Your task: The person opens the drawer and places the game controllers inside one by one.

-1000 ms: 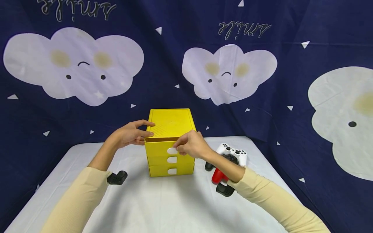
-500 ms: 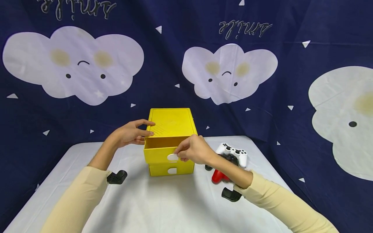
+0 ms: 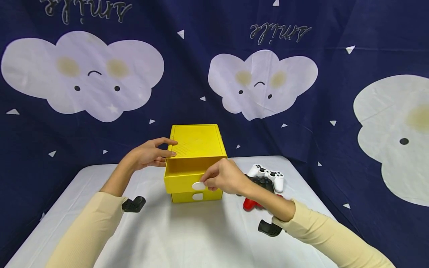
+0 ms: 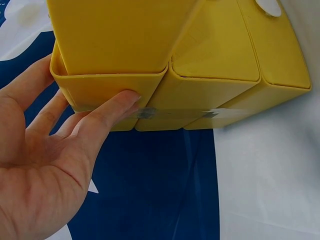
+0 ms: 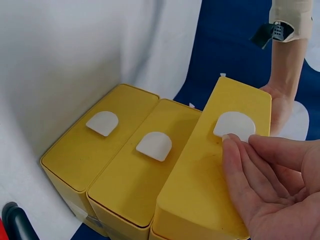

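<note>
A yellow three-drawer box (image 3: 197, 139) stands on the white table, its top drawer (image 3: 181, 183) pulled well out. My right hand (image 3: 228, 176) pinches the white tab handle (image 5: 235, 124) on that drawer's front between thumb and fingertips. The visible part of the drawer's inside shows bare yellow walls. My left hand (image 3: 151, 153) rests against the box's left front corner, with fairly straight fingers touching its top and side. In the left wrist view, one finger (image 4: 117, 104) presses the side wall. Both lower drawers are in; their white tab handles (image 5: 154, 146) show in the right wrist view.
To the right of the box lie a white game controller (image 3: 268, 174), a black one (image 3: 263, 182) and a red one (image 3: 251, 204), bunched together and partly behind my right forearm. A dark blue cloth (image 3: 187, 74) with printed clouds hangs behind the table (image 3: 197, 238).
My right hand has drawn the top drawer out toward me, from a narrow gap to a wide opening. The left hand has stayed at the box's corner.
</note>
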`<move>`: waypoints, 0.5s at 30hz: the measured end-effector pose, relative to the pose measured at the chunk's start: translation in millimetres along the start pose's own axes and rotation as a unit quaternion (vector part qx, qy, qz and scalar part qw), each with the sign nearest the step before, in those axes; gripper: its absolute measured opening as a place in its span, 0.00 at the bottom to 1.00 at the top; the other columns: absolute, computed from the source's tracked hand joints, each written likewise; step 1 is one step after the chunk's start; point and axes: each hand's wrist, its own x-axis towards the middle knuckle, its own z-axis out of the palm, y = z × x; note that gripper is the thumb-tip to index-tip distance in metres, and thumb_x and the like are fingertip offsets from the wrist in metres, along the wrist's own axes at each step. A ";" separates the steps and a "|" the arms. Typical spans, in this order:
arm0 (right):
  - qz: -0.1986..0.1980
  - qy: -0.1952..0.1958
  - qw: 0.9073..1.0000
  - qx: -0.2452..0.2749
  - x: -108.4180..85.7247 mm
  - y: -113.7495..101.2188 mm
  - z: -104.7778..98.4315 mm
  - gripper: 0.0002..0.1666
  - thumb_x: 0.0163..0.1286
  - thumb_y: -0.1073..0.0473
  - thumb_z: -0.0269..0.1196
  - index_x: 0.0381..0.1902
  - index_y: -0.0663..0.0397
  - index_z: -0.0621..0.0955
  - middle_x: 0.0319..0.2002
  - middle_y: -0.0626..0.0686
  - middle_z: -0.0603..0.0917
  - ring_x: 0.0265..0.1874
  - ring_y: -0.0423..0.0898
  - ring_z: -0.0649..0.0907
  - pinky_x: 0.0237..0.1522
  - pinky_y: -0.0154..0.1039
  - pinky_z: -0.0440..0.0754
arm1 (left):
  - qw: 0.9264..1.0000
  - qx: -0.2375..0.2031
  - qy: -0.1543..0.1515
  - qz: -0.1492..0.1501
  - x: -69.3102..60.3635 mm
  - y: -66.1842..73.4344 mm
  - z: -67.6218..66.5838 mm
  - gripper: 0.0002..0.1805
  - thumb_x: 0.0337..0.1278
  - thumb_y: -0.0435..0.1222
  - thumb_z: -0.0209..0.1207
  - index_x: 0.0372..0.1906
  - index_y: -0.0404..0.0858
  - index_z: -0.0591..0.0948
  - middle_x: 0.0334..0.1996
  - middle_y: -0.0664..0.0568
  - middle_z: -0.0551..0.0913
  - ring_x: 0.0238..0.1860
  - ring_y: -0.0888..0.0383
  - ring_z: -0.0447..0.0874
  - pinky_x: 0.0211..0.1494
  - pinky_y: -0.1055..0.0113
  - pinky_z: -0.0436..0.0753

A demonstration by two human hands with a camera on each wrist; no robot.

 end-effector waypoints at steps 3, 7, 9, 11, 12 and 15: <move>0.000 0.000 1.000 0.003 -0.1 -0.3 0.2 0.04 0.63 0.69 0.69 0.32 0.58 0.91 0.29 0.58 0.90 0.24 0.47 0.87 0.32 0.38 0.89 | 1.000 0.000 -0.001 -0.001 -0.1 0.0 -0.5 0.36 0.68 0.43 0.64 0.77 0.46 0.65 0.65 0.40 0.74 0.45 0.54 0.82 0.59 0.58 0.85; 0.002 -0.001 1.000 0.005 -0.2 -0.4 0.4 0.04 0.63 0.69 0.69 0.33 0.58 0.91 0.29 0.57 0.90 0.24 0.47 0.87 0.32 0.38 0.89 | 1.000 0.000 -0.002 0.000 -0.1 -0.2 -0.7 0.36 0.68 0.43 0.64 0.77 0.46 0.65 0.63 0.41 0.75 0.44 0.55 0.81 0.56 0.61 0.86; 0.002 0.000 1.000 0.006 -0.2 -0.5 0.7 0.04 0.64 0.69 0.69 0.33 0.58 0.91 0.29 0.57 0.90 0.24 0.47 0.87 0.32 0.38 0.89 | 1.000 -0.001 -0.002 0.001 -0.2 -0.4 -0.8 0.36 0.68 0.43 0.64 0.77 0.46 0.65 0.61 0.41 0.76 0.41 0.55 0.80 0.54 0.63 0.86; 0.003 0.001 1.000 0.006 -0.2 -0.6 0.9 0.04 0.64 0.69 0.70 0.33 0.57 0.91 0.29 0.57 0.90 0.24 0.47 0.87 0.32 0.38 0.89 | 1.000 -0.003 -0.002 0.002 -0.2 -0.6 -1.0 0.36 0.68 0.43 0.64 0.77 0.46 0.65 0.60 0.42 0.77 0.40 0.56 0.79 0.52 0.65 0.86; 0.003 0.001 1.000 0.006 -0.2 -0.8 0.9 0.04 0.64 0.69 0.70 0.33 0.57 0.91 0.29 0.56 0.90 0.24 0.46 0.87 0.32 0.38 0.89 | 1.000 -0.004 -0.003 0.002 -0.3 -0.7 -1.1 0.36 0.68 0.43 0.64 0.77 0.46 0.65 0.60 0.42 0.77 0.39 0.56 0.79 0.52 0.65 0.86; 0.001 0.003 1.000 0.006 -0.2 -1.3 1.0 0.04 0.64 0.69 0.70 0.32 0.57 0.91 0.29 0.56 0.91 0.24 0.46 0.87 0.32 0.38 0.89 | 1.000 -0.007 -0.006 0.003 -1.1 0.0 -1.4 0.36 0.68 0.42 0.64 0.77 0.46 0.64 0.63 0.40 0.75 0.42 0.56 0.81 0.55 0.62 0.86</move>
